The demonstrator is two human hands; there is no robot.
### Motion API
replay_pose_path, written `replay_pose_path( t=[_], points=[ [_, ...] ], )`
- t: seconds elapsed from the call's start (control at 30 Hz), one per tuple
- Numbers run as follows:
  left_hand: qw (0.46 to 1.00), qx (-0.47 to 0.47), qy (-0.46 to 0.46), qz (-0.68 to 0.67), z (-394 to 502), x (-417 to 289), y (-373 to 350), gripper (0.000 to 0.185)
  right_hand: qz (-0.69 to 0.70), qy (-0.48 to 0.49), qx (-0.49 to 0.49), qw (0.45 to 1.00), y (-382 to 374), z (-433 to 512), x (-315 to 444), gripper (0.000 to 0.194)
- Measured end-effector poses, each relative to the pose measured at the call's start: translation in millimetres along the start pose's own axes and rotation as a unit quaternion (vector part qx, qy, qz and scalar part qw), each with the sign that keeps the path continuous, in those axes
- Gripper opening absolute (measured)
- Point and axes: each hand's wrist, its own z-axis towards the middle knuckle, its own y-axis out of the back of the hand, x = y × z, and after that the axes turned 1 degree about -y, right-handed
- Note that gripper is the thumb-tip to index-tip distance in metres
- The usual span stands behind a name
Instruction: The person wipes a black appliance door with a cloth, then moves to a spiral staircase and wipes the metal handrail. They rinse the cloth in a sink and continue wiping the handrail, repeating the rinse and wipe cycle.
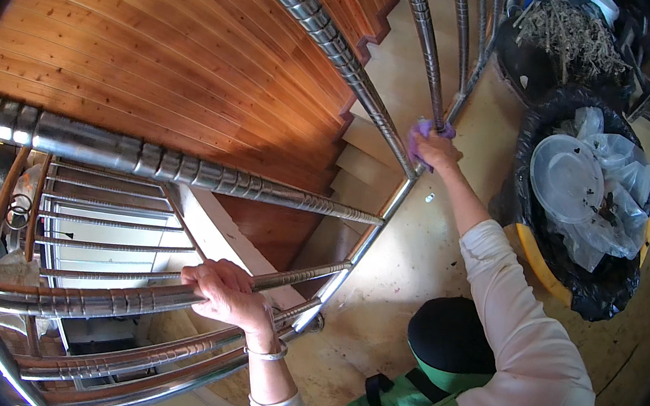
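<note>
My left hand [230, 297] is closed around a ringed metal baluster [127, 301] of the stair railing, with a bracelet on the wrist. My right hand [438, 150] reaches forward and presses a purple cloth [422, 134] around the foot of another baluster [426, 52]. That spot lies just above the shiny bottom rail [349, 257], which runs diagonally along the floor's edge. Part of the cloth is hidden under my fingers.
To the right stands a bin lined with a black bag [597, 294], holding a clear plastic lid [567, 179] and crumpled plastic. Behind it, dried stalks [569, 38] fill a dark container. Beyond the railing, wood-panelled surface [168, 53] and stair steps [366, 153] drop away. A green apron [357, 399] covers my lap.
</note>
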Motion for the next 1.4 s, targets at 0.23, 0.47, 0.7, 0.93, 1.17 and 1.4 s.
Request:
replay_pose_path(
  t=[0.23, 0.47, 0.7, 0.93, 1.17, 1.4],
  points=[
    [0.999, -0.001, -0.033, 0.019, -1, 2, -3, 0.03, 0.105, 0.003, -0.183, 0.977, -46, 16, -4, 0.026],
    [0.997, -0.004, -0.026, 0.067, -1, -1, -5, 0.027, 0.362, -0.016, -0.1, 0.927, -95, -4, -32, 0.031],
    [0.999, 0.014, -0.026, 0.032, 1, -2, -4, 0.028, 0.722, -0.126, 0.156, 0.662, -64, -28, -84, 0.025],
    [0.998, 0.042, -0.053, 0.016, 2, 4, 2, 0.029, 0.192, -0.023, -0.074, 0.978, -24, 18, -86, 0.054],
    [0.997, 0.033, -0.045, 0.051, -1, 1, -2, 0.029, 0.342, 0.031, -0.011, 0.939, -9, 17, -53, 0.055],
    [0.995, 0.033, -0.061, 0.07, 0, 5, 1, 0.032, 0.849, -0.009, 0.125, 0.514, -49, 44, -57, 0.048]
  ],
)
